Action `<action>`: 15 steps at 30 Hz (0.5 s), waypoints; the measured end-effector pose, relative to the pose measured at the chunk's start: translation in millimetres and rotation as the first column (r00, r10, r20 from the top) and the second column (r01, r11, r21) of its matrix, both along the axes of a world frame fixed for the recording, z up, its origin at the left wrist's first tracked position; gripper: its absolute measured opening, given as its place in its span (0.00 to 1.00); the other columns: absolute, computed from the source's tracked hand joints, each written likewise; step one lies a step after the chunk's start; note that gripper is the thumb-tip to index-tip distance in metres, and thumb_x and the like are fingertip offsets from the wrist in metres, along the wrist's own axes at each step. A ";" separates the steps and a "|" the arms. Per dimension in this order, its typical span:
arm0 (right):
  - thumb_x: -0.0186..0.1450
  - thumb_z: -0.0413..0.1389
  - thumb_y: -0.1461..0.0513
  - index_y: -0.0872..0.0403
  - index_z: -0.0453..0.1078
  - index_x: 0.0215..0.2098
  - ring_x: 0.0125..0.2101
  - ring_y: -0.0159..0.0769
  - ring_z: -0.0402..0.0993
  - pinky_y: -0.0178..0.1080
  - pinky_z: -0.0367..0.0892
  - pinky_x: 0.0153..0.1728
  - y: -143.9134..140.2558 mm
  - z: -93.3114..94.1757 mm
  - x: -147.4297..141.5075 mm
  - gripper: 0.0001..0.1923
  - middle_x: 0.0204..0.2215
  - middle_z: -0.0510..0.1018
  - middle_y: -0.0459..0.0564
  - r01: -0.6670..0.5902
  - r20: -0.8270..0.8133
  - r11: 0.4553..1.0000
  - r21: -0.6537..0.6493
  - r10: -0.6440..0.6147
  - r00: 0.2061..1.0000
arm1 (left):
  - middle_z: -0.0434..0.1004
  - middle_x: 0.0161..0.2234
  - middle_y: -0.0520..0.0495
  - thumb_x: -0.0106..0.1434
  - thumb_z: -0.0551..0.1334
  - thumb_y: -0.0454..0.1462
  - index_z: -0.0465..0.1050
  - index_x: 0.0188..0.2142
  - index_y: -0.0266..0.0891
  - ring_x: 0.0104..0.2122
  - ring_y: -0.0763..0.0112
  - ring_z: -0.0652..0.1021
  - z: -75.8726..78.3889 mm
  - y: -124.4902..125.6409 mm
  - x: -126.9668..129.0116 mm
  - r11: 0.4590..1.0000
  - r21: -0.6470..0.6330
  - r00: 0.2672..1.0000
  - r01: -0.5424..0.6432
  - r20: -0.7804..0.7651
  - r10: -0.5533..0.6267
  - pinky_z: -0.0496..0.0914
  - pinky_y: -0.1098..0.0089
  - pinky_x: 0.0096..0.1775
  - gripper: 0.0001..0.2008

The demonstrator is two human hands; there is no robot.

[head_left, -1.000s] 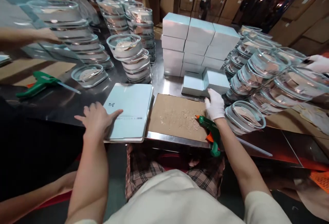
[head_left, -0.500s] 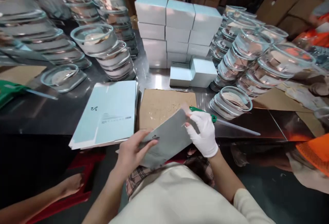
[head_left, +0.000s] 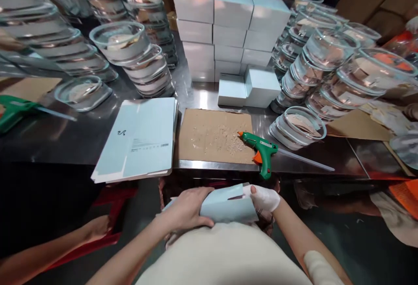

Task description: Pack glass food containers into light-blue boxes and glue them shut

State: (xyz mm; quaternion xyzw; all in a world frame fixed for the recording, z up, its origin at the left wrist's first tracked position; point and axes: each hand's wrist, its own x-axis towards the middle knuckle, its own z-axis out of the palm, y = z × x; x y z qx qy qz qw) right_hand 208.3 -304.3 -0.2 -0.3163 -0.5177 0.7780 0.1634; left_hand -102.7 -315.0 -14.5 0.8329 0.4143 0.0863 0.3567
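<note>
Close to my body, below the table's front edge, I hold a light blue cardboard box (head_left: 228, 208), partly folded with a gap at its right end. My bare left hand (head_left: 189, 208) grips its left side, thumb in front and fingers over the top. The gloved right hand (head_left: 264, 198) is at the right end, thumb showing and the other fingers hidden in or behind the card. Beyond my hands, a green glue gun (head_left: 263, 147) with an orange tip lies at the right of a brown cardboard sheet (head_left: 212, 134) spotted with glue.
Flat light blue box blanks (head_left: 148, 139) lie stacked on the left of the metal table (head_left: 192, 165). Finished-looking white boxes (head_left: 231, 8) form a wall at the back. Glass containers (head_left: 150, 73) are stacked on both sides. Another green glue gun (head_left: 15, 110) lies far left.
The card has come down from above the table edge towards my body and is now folded into a box shape. Both hands moved down with it, uncovering the glue gun.
</note>
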 end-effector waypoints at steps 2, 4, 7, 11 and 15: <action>0.57 0.54 0.25 0.58 0.80 0.49 0.47 0.52 0.83 0.48 0.78 0.49 -8.8 5.6 16.7 0.49 0.45 0.85 0.62 0.097 0.046 0.983 0.154 -0.106 0.993 | 0.82 0.56 0.41 0.57 0.74 0.53 0.74 0.60 0.45 0.52 0.48 0.83 3.2 -3.5 -11.8 0.986 -0.098 0.989 -0.133 0.047 0.138 0.77 0.56 0.53 0.34; 0.62 0.58 0.31 0.53 0.76 0.57 0.52 0.51 0.81 0.51 0.74 0.56 -17.7 7.4 26.6 0.41 0.51 0.83 0.61 0.365 0.057 0.855 0.368 -0.413 0.909 | 0.83 0.54 0.42 0.57 0.73 0.53 0.75 0.57 0.45 0.50 0.50 0.84 0.8 -5.9 -18.8 0.897 -0.058 0.878 -0.438 0.187 0.441 0.78 0.57 0.50 0.31; 0.61 0.60 0.32 0.47 0.59 0.72 0.67 0.55 0.67 0.57 0.64 0.67 -23.8 -1.3 10.1 0.51 0.68 0.69 0.61 0.583 -0.059 0.532 0.614 -0.705 0.707 | 0.84 0.43 0.41 0.54 0.74 0.56 0.75 0.53 0.39 0.39 0.53 0.84 -17.9 -8.6 1.7 0.629 -0.083 0.525 -0.773 0.474 0.707 0.81 0.57 0.41 0.33; 0.62 0.54 0.29 0.50 0.45 0.78 0.74 0.54 0.55 0.54 0.59 0.71 -14.4 -16.4 -37.6 0.59 0.73 0.60 0.62 0.574 -0.106 0.368 0.732 -0.770 0.629 | 0.82 0.40 0.44 0.49 0.76 0.59 0.67 0.59 0.43 0.39 0.56 0.83 -51.6 -11.2 58.7 0.657 -0.099 0.457 -0.748 0.641 0.617 0.81 0.57 0.42 0.45; 0.65 0.50 0.29 0.49 0.56 0.74 0.67 0.52 0.68 0.51 0.66 0.66 -6.7 -12.2 -44.7 0.51 0.66 0.70 0.61 0.602 -0.133 0.245 0.760 -0.848 0.514 | 0.78 0.44 0.45 0.50 0.75 0.62 0.57 0.62 0.49 0.43 0.58 0.81 -66.2 -6.4 73.0 0.768 0.000 0.527 -0.640 0.728 0.439 0.80 0.57 0.45 0.48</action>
